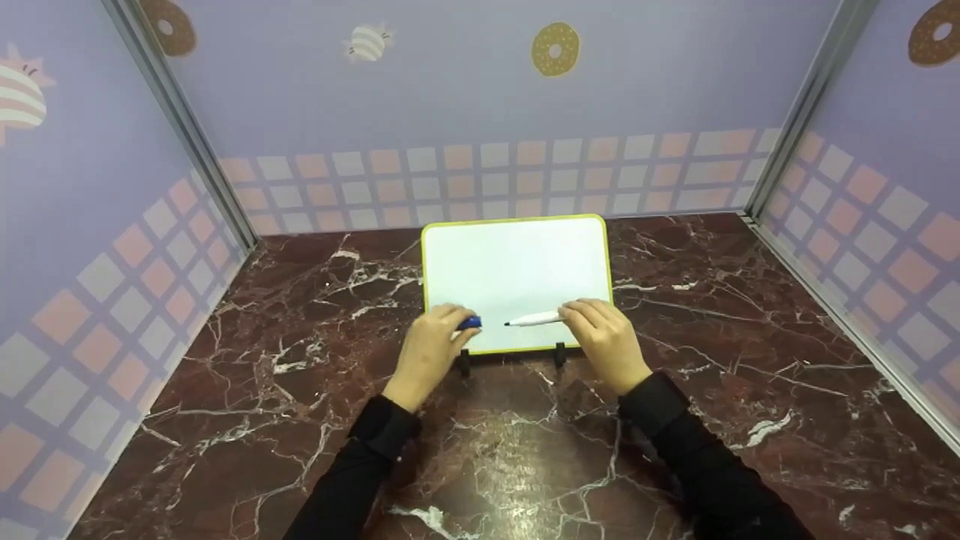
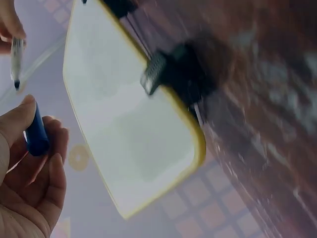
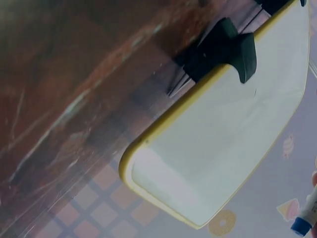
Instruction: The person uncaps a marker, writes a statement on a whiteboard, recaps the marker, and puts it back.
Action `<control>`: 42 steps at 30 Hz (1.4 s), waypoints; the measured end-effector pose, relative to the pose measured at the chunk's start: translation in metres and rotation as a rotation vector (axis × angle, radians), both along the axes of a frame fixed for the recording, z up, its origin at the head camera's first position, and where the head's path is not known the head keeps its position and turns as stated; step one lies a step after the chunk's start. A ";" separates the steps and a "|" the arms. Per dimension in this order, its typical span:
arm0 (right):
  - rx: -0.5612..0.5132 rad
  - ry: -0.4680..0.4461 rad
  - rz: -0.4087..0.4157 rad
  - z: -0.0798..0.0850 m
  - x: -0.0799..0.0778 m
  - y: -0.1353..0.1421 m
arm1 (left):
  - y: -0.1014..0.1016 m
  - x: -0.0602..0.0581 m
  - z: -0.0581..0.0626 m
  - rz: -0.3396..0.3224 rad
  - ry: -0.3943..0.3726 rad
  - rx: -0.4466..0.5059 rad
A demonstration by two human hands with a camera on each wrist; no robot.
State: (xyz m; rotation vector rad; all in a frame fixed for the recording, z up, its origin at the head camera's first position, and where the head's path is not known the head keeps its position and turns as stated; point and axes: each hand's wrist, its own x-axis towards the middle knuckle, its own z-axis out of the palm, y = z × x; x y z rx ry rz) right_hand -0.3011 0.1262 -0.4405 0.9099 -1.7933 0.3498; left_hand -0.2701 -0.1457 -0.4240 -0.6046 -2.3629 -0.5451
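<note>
My left hand (image 1: 429, 352) pinches a blue marker cap (image 1: 471, 322) between thumb and fingers. The left wrist view shows this cap (image 2: 37, 133) as a short blue tube held away from the palm. My right hand (image 1: 604, 341) holds a white marker (image 1: 534, 319), its bare dark tip pointing left toward the cap with a gap between them. A blue end (image 3: 300, 227) of the marker shows at the right wrist view's lower right edge. Both hands are in front of a whiteboard (image 1: 517, 262) with a yellow frame, which leans back on a stand.
Two black stand clips (image 1: 559, 354) hold the whiteboard's lower edge. Beneath lies a dark red marbled tabletop (image 1: 315, 435) with pale veins. Purple panels (image 1: 465, 90) with checks and sweets patterns enclose the back and both sides, joined by metal corner posts (image 1: 806, 97).
</note>
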 end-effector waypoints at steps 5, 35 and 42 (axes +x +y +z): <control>-0.042 -0.017 -0.020 0.003 -0.003 0.005 | -0.026 -0.008 0.010 0.097 -0.004 0.076; -0.018 -0.032 -0.055 -0.003 -0.008 0.010 | -0.089 -0.016 -0.022 0.643 -0.431 -0.086; -0.026 -0.033 -0.049 -0.003 -0.007 0.009 | -0.087 -0.018 -0.022 0.665 -0.484 -0.093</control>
